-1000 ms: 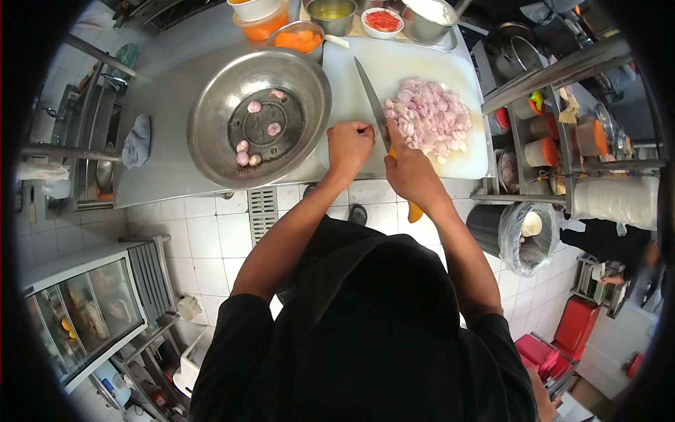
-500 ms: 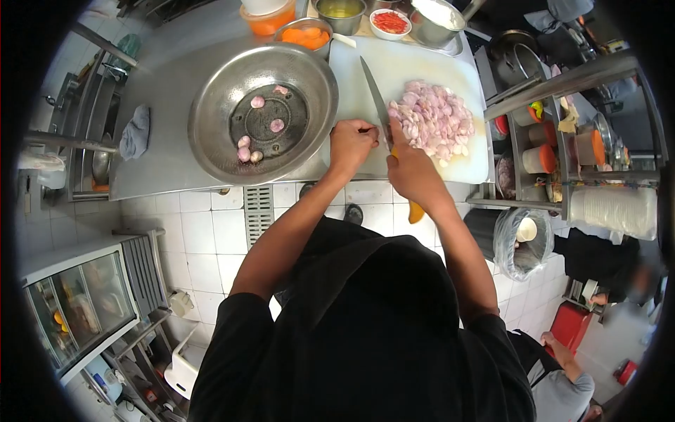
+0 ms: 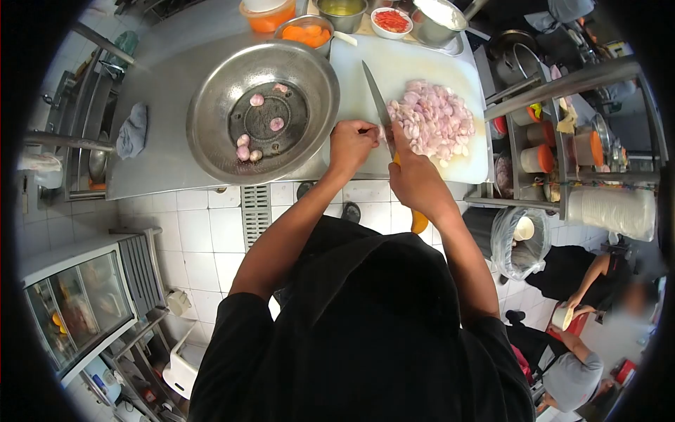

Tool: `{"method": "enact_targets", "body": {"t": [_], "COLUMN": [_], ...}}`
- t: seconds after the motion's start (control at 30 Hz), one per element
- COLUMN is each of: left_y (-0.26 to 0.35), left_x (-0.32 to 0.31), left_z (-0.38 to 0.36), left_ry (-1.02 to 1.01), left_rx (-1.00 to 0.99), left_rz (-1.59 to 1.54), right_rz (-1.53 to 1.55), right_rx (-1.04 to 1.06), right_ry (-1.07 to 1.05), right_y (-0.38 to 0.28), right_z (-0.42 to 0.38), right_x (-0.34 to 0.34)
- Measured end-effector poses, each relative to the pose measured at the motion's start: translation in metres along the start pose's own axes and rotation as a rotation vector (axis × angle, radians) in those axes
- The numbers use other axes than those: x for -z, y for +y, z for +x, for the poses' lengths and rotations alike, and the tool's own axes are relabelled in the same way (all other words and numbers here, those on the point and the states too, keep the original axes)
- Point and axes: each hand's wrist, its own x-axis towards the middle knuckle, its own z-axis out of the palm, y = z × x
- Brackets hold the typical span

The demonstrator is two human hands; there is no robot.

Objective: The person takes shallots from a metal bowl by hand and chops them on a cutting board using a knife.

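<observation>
Currently the right hand (image 3: 416,181) is gripping the knife (image 3: 377,97) by its yellow handle, the blade pointing away from the body and slanting left. Just left of the blade, the left hand (image 3: 353,149) is pinching what seems a small shallot piece (image 3: 382,133); whether steel is touching it, one cannot tell. The shallot heap (image 3: 436,119) is lying right of the blade on the cutting board (image 3: 353,91), nearer the right hand.
</observation>
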Motion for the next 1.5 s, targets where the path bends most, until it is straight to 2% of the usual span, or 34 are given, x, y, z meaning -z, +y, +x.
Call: {"method": "enact_targets", "body": {"t": [0.27,0.37,0.47,0.63,0.87,0.97,1.07,1.27,1.37,1.5], "left_y": [0.006,0.003,0.000,-0.001,-0.002,0.000,0.003,0.000,-0.002,-0.002], "left_x": [0.002,0.000,0.002,0.000,0.000,0.002,0.001,0.001,-0.001,0.000], "left_z": [-0.003,-0.002,-0.003,-0.001,0.001,-0.001,-0.003,-0.001,0.000,0.000], "left_ry": [0.000,-0.001,-0.006,-0.001,-0.014,-0.006,-0.002,0.001,0.003,-0.002], "left_rx": [0.020,0.003,-0.015,0.003,-0.006,0.000,-0.003,0.014,0.016,0.008], "left_rz": [0.004,-0.001,0.002,0.012,-0.009,-0.008,-0.007,0.003,0.007,0.013], "right_rz": [-0.009,0.038,0.009,0.003,-0.005,0.039,0.049,0.038,0.029,0.040], "right_rx": [-0.015,0.068,0.080,-0.047,-0.096,-0.054,0.073,0.033,-0.069,-0.069], "right_ry": [0.040,0.129,0.109,-0.025,-0.020,0.025,0.142,0.053,-0.067,-0.029], "right_y": [0.007,0.028,0.026,-0.004,0.001,0.012,0.031,0.010,-0.011,-0.006], "right_z": [0.009,0.036,0.035,-0.004,-0.007,0.011,0.035,0.012,-0.006,-0.004], "right_x": [-0.021,-0.045,-0.034,0.002,-0.016,-0.031,-0.049,-0.012,0.006,-0.007]}}
